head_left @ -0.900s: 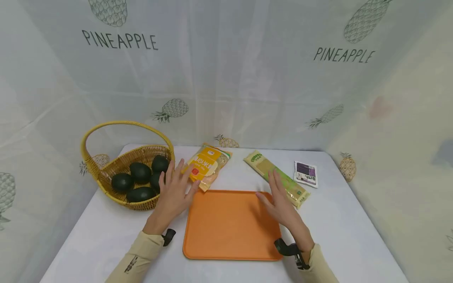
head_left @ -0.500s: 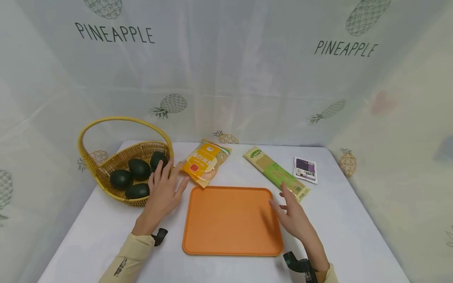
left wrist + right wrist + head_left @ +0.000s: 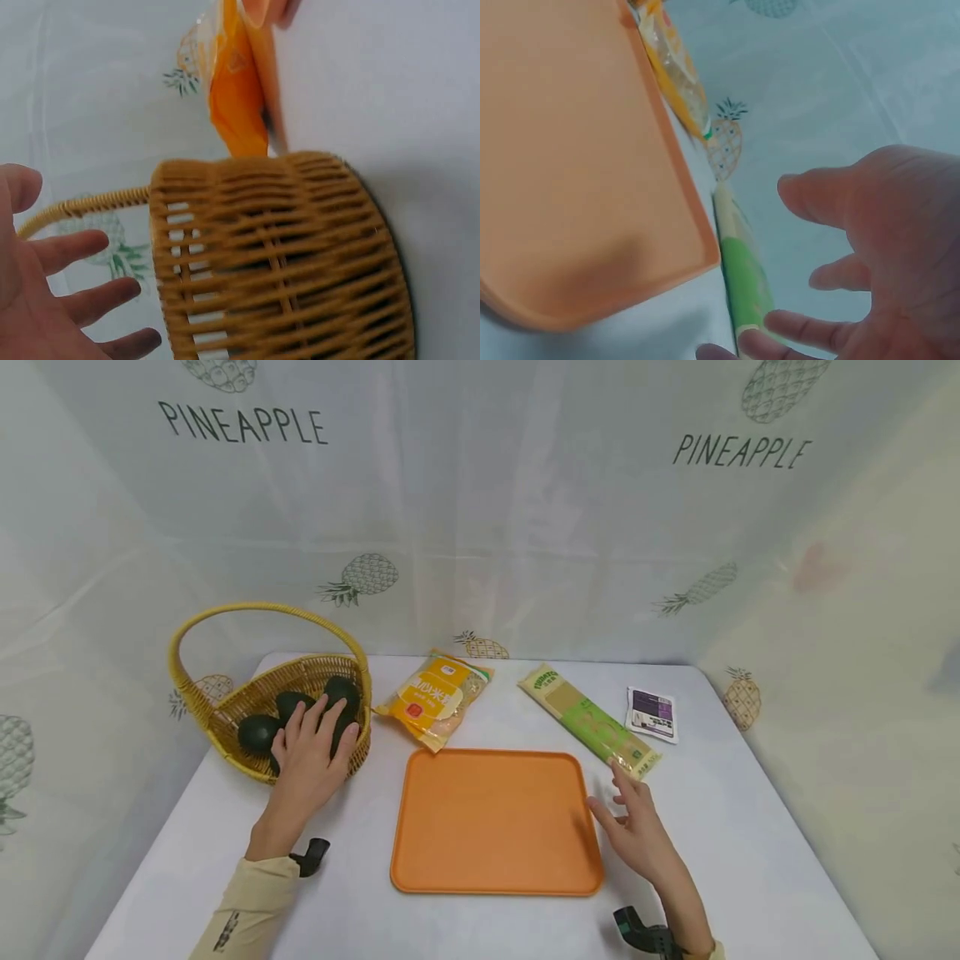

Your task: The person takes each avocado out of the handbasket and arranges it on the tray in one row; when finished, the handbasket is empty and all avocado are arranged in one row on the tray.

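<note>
My left hand (image 3: pixel 306 764) is over the near right part of a yellow wicker basket (image 3: pixel 285 255) with a tall handle, fingers spread. Dark green avocados (image 3: pixel 258 734) lie inside, partly covered by that hand. In the left wrist view its fingers are spread beside the basket's rim; whether the fingertips touch an avocado cannot be seen. My right hand (image 3: pixel 637 835) holds nothing, its fingers loosely bent, just right of an orange tray (image 3: pixel 495 827). Its fingertips overlap the near end of a long green and tan packet (image 3: pixel 588 718) in the head view.
Behind the tray, a yellow-orange bag of grain (image 3: pixel 435 697) lies on the white table (image 3: pixel 750 843). A small white and purple sachet (image 3: pixel 652 713) lies at the back right. A pineapple-print curtain (image 3: pixel 480 527) hangs behind the table.
My left hand has moved left from beside the bag to above the avocados in the basket. My right hand has drawn back toward the lower right, off the tray.
</note>
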`<state>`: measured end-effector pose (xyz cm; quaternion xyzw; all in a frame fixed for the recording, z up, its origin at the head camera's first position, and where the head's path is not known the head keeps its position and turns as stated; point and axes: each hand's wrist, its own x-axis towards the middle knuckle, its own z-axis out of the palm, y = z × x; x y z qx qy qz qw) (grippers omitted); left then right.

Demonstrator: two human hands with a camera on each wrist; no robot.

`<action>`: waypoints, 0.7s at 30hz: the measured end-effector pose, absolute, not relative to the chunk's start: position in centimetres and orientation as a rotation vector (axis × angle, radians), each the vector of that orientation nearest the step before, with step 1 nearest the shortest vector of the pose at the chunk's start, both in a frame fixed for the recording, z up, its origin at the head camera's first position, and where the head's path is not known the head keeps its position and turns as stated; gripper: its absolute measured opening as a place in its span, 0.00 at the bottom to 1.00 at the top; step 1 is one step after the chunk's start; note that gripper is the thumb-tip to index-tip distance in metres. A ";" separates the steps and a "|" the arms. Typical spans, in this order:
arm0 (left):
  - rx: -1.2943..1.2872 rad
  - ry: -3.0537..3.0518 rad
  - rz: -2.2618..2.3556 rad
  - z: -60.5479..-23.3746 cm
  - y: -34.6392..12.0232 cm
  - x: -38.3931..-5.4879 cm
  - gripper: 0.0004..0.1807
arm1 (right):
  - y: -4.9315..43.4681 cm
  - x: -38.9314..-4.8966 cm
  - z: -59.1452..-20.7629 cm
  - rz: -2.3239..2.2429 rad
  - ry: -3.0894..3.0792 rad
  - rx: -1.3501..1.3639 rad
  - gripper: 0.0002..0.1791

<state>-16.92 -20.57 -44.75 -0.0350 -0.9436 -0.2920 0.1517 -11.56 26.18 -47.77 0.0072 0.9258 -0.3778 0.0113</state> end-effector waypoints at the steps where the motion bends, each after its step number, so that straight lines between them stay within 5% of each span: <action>1: -0.098 -2.702 -0.839 -44.7 -20.8 -16.9 0.32 | 26.1 -11.6 -47.8 -1.167 2.879 0.036 0.43; 21: 0.094 -2.662 -0.953 -43.8 -24.4 -16.3 0.22 | 25.7 -10.5 -49.3 -0.986 2.754 0.239 0.34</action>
